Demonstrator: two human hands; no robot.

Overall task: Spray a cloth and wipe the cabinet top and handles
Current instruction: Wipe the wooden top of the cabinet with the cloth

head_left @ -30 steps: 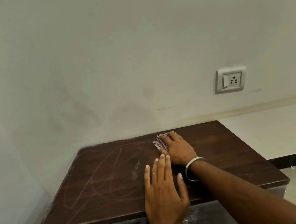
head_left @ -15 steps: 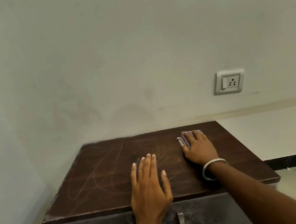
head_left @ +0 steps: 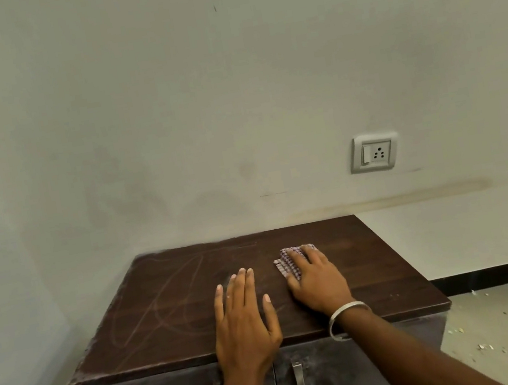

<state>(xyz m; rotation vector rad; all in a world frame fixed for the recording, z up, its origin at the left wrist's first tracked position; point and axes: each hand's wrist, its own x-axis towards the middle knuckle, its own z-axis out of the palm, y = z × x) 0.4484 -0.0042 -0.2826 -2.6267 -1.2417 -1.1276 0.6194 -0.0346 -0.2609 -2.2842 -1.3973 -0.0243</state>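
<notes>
A low cabinet with a dark brown wooden top [head_left: 171, 308] stands against the wall; dusty streaks mark its left half. My right hand [head_left: 318, 278], with a metal bangle on the wrist, presses flat on a small checked cloth [head_left: 285, 262] near the middle of the top. Most of the cloth is hidden under the fingers. My left hand [head_left: 245, 323] lies flat, fingers apart, on the front middle of the top, holding nothing. One metal door handle [head_left: 298, 376] shows on the cabinet front below my hands. No spray bottle is in view.
The cabinet sits in a corner, with walls close behind and to the left. A switch and socket plate [head_left: 372, 152] is on the wall at the right. Small debris [head_left: 483, 345] lies scattered on the floor to the right of the cabinet.
My right hand slid the cloth rightward along the top, then drew it back nearer to me. The left hand stayed flat by the front edge. The camera view shifted a little.
</notes>
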